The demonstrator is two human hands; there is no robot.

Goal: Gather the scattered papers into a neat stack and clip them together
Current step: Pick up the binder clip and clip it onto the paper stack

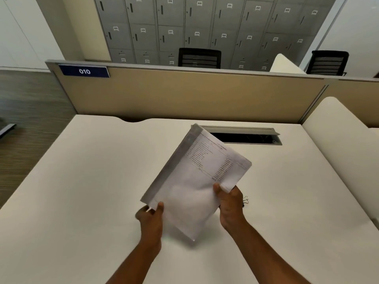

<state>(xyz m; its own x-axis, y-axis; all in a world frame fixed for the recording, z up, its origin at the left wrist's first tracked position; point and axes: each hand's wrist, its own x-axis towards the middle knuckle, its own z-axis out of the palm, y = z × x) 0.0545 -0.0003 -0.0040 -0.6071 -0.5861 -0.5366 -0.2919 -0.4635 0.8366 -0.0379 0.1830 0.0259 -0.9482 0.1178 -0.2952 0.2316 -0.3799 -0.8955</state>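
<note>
Grip: left hand (150,217) pinches the lower-left corner of the paper stack (196,181), right hand (230,203) grips its right edge | Place: stack tilted above the desk (82,181), binder clip (245,200) just right of it | Handling: probably light, floppy, sheets may slide; hold near the edges.

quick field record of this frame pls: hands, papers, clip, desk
left hand: grips the papers' lower left edge
right hand: grips their right edge, thumb on top
papers: one stack, held tilted above the desk, printed page up
clip: on the desk just right of the right hand, partly hidden, not yet on the papers
desk: white; open cable slot at the back
</note>
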